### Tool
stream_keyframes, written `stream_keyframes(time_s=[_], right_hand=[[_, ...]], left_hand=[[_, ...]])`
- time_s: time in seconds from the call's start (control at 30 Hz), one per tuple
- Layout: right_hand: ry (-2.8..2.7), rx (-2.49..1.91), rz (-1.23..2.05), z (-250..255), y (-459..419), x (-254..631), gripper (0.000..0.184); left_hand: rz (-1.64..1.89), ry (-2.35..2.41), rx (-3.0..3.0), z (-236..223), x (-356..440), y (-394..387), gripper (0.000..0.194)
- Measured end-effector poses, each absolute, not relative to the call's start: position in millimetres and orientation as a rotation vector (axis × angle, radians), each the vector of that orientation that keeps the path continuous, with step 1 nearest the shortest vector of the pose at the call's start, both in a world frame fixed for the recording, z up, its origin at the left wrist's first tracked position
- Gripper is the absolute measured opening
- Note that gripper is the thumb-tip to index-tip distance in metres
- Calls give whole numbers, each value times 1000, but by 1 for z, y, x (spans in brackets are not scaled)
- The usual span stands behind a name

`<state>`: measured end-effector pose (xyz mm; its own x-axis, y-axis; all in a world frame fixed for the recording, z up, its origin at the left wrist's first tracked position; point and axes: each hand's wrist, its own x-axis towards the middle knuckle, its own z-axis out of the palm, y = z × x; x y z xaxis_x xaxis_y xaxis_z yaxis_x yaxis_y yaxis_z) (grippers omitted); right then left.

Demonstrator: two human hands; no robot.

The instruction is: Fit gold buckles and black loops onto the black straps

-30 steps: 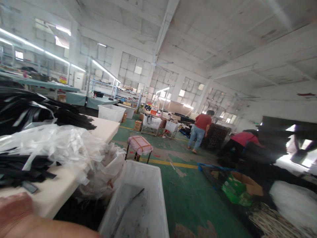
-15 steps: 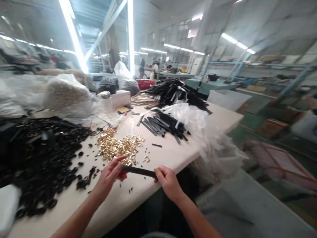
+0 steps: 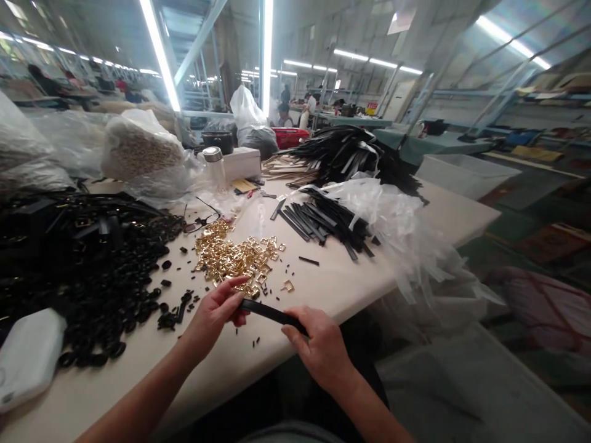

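A flat black strap [image 3: 268, 311] is stretched between my two hands above the table's front edge. My left hand [image 3: 222, 306] pinches its left end between thumb and fingers. Around the right end my right hand [image 3: 316, 338] is closed, with the thumb below and fingers over the top. Just beyond my left hand lies a heap of gold metal buckles [image 3: 235, 255], with one loose buckle [image 3: 288, 285] to its right. A pile of black straps [image 3: 323, 221] rests farther back, and a short black piece [image 3: 309, 261] lies in front of it.
Small black parts [image 3: 106, 271] cover the table's left side, near a white device [image 3: 30, 357]. Eyeglasses [image 3: 202, 221], a glass bottle [image 3: 215, 169] and a white box [image 3: 242, 163] stand behind the buckles. Clear plastic bags [image 3: 392, 215] hang over the right edge.
The view has shifted, so the table items appear farther right and slightly higher. My right hand has moved inward along the strap, with its fingers now over it. My left hand keeps its pinch.
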<state>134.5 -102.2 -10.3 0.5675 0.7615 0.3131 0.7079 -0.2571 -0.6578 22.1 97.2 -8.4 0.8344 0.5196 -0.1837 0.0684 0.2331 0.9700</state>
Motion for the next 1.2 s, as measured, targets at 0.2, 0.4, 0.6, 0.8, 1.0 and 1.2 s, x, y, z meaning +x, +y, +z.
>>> stream_keyframes(time_s=[0.2,0.4,0.6,0.8,1.0,1.2], right_hand=[[-1138,-1796,-6,-4,-92,132,14],[-1303,-1695,-336,10,-104,135,27],[-1310,-1649,42,2,-101,121,13],[-394,-1209,707,-11,-72,117,41],[-410,-1090,1071,0,-73,132,43],[-727,-1542,1225,-4,-89,134,53]], left_hand=[[315,544,1200,-10,25,97,53],[324,612,1028,-9,28,102,59],[399,601,1061,-11,29,99,43],[304,370,1384,-11,25,78,24],[225,273,1520,-9,25,79,27],[290,426,1314,-16,26,96,24]])
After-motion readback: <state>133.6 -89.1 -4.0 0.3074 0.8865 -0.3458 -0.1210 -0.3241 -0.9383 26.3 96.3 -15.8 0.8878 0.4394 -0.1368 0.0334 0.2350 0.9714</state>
